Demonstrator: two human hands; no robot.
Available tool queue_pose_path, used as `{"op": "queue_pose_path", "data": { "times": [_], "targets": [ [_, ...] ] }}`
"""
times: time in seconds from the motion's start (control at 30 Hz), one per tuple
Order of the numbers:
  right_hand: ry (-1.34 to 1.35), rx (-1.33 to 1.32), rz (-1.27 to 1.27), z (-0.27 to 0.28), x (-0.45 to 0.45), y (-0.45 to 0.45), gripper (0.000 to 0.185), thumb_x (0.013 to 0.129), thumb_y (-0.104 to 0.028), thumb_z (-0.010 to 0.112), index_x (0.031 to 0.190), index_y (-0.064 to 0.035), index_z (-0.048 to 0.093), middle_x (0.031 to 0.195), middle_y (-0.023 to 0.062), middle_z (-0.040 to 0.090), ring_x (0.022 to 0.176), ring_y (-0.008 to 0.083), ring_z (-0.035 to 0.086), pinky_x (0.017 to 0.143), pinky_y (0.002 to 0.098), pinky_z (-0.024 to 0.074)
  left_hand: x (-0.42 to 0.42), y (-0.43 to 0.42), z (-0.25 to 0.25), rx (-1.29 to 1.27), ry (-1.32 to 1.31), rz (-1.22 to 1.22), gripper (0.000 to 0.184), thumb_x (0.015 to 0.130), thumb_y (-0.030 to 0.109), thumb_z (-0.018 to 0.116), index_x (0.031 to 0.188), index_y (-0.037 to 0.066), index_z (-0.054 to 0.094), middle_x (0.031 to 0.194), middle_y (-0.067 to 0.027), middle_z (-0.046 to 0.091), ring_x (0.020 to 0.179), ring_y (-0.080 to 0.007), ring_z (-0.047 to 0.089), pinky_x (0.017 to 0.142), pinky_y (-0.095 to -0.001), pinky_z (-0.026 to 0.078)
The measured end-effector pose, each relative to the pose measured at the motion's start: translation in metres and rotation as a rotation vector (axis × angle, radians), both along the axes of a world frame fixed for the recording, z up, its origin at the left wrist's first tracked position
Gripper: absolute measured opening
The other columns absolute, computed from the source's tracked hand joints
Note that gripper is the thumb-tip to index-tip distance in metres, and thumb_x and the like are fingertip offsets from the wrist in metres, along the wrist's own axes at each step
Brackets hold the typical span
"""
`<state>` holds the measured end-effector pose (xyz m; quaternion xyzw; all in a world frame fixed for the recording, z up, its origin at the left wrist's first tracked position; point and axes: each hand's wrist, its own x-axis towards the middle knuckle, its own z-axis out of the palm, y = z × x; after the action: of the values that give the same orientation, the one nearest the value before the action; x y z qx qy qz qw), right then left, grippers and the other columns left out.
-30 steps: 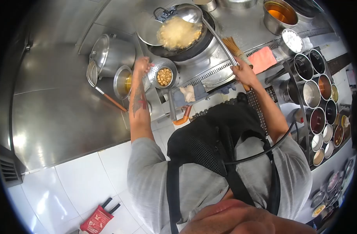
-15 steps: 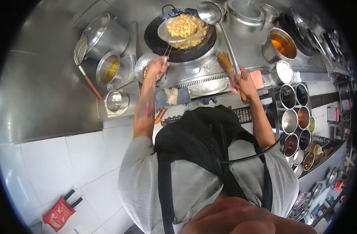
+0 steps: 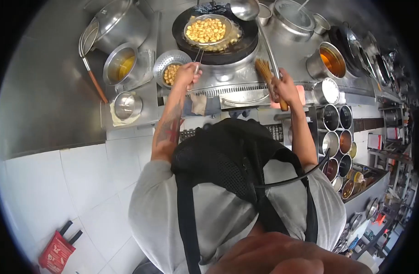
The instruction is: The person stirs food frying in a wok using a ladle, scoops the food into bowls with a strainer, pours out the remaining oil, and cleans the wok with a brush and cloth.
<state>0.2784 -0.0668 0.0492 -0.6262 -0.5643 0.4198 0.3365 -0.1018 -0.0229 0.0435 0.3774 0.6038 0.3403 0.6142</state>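
My left hand (image 3: 187, 76) is closed around the handle of a wire strainer (image 3: 229, 27). Golden nut-like pieces (image 3: 207, 31) fill the strainer, which sits inside a black wok (image 3: 178, 28) with frothy oil around its lower right side. Gripped in my right hand (image 3: 286, 87) is a long ladle (image 3: 268, 44) with a wooden handle end; its metal bowl hangs over the wok's far right rim. Beside my left hand stands a perforated colander (image 3: 173, 56) holding similar browned pieces. A straw brush (image 3: 264, 69) lies just left of the ladle's shaft.
On the left are a lidded pot (image 3: 122, 27), a pot of yellow oil (image 3: 109, 71) and a second strainer (image 3: 94, 80). To the right stand a pot of orange liquid (image 3: 320, 67) and several seasoning containers (image 3: 330, 117). A pink cloth (image 3: 301, 93) lies near my right hand.
The pieces now lie spread more evenly across the strainer, and more of the colander's contents shows beside my left hand. Both hands keep their grips. The whole view has shifted slightly.
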Motion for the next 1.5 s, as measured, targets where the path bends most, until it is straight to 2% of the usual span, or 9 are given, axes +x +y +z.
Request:
{"op": "queue_pose_path", "data": {
  "times": [0.23, 0.6, 0.8, 1.2, 1.3, 1.37, 1.4, 1.47, 1.5],
  "targets": [
    [-0.581, 0.364, -0.017, 0.051, -0.078, 0.056, 0.043, 0.092, -0.024, 0.056, 0.130, -0.0027, 0.054, 0.093, 0.0329, 0.066, 0.089, 0.0500, 0.064, 0.078, 0.0548, 0.0507, -0.003, -0.010, -0.005, 0.131, -0.086, 0.094, 0.026, 0.104, 0.026, 0.048, 0.122, 0.010, 0.056, 0.076, -0.0049, 0.057, 0.045, -0.0071, 0.040, 0.037, -0.0231, 0.031],
    [-0.558, 0.431, 0.058, 0.036, -0.073, 0.028, 0.050, 0.091, -0.019, 0.055, 0.138, -0.0024, 0.046, 0.083, 0.0315, 0.065, 0.080, 0.0531, 0.062, 0.076, 0.0566, 0.0498, -0.006, -0.024, 0.009, 0.048, -0.206, 0.085, 0.028, 0.103, 0.021, 0.049, 0.125, 0.007, 0.056, 0.081, -0.0038, 0.056, 0.049, -0.0060, 0.039, 0.039, -0.0202, 0.027],
    [-0.717, 0.249, 0.062, 0.054, -0.078, 0.055, 0.056, 0.094, -0.019, 0.053, 0.146, -0.0056, 0.039, 0.099, 0.0324, 0.065, 0.092, 0.0508, 0.062, 0.081, 0.0550, 0.0488, 0.010, -0.024, 0.028, 0.113, -0.253, 0.143, 0.029, 0.104, 0.020, 0.046, 0.128, 0.005, 0.055, 0.082, -0.0055, 0.056, 0.051, -0.0059, 0.038, 0.041, -0.0213, 0.028],
    [-0.587, 0.420, 0.072, 0.064, -0.065, 0.054, 0.059, 0.094, -0.019, 0.050, 0.149, -0.0072, 0.033, 0.083, 0.0338, 0.064, 0.078, 0.0524, 0.062, 0.073, 0.0597, 0.0490, 0.023, -0.041, -0.004, 0.087, -0.350, 0.182, 0.029, 0.102, 0.024, 0.052, 0.126, 0.008, 0.056, 0.083, -0.0064, 0.057, 0.048, -0.0058, 0.040, 0.038, -0.0212, 0.025],
    [-0.700, 0.424, 0.115, 0.053, -0.062, 0.067, 0.060, 0.095, -0.019, 0.052, 0.150, -0.0078, 0.031, 0.082, 0.0274, 0.068, 0.068, 0.0426, 0.066, 0.063, 0.0536, 0.0528, 0.030, -0.035, -0.002, 0.120, -0.350, 0.197, 0.030, 0.102, 0.025, 0.052, 0.128, 0.009, 0.056, 0.083, -0.0067, 0.058, 0.048, -0.0060, 0.040, 0.037, -0.0212, 0.025],
    [0.044, -0.118, 0.257, 0.064, -0.067, 0.065, 0.046, 0.098, -0.015, 0.052, 0.138, 0.0027, 0.040, 0.076, 0.0121, 0.062, 0.055, 0.0214, 0.060, 0.050, 0.0369, 0.0522, 0.034, -0.029, 0.002, 0.076, -0.325, 0.169, 0.027, 0.103, 0.020, 0.049, 0.125, 0.007, 0.057, 0.086, -0.0064, 0.056, 0.050, -0.0057, 0.038, 0.040, -0.0197, 0.027],
    [0.042, -0.126, 0.257, 0.060, -0.063, 0.079, 0.046, 0.098, -0.015, 0.052, 0.138, 0.0027, 0.040, 0.076, 0.0121, 0.062, 0.055, 0.0214, 0.060, 0.050, 0.0369, 0.0522, 0.035, -0.028, 0.001, 0.068, -0.327, 0.171, 0.027, 0.103, 0.020, 0.049, 0.125, 0.007, 0.057, 0.086, -0.0064, 0.056, 0.050, -0.0057, 0.038, 0.040, -0.0197, 0.027],
    [1.164, -0.734, 0.205, 0.049, -0.053, 0.116, 0.020, 0.101, -0.011, 0.048, 0.110, 0.0059, 0.046, 0.072, 0.0007, 0.048, 0.051, 0.0054, 0.045, 0.043, 0.0191, 0.0433, 0.035, -0.027, -0.002, 0.021, -0.276, 0.172, 0.026, 0.102, 0.020, 0.049, 0.123, 0.007, 0.056, 0.088, -0.0062, 0.056, 0.050, -0.0059, 0.037, 0.040, -0.0195, 0.026],
    [1.382, -0.823, 0.193, 0.059, -0.054, 0.115, 0.014, 0.103, -0.010, 0.043, 0.090, -0.0028, 0.041, 0.072, 0.0007, 0.046, 0.049, 0.0035, 0.043, 0.041, 0.0151, 0.0403, 0.034, -0.028, -0.005, 0.001, -0.286, 0.173, 0.029, 0.101, 0.020, 0.050, 0.127, 0.008, 0.056, 0.088, -0.0064, 0.057, 0.050, -0.0054, 0.037, 0.039, -0.0195, 0.025]
  ]
}}
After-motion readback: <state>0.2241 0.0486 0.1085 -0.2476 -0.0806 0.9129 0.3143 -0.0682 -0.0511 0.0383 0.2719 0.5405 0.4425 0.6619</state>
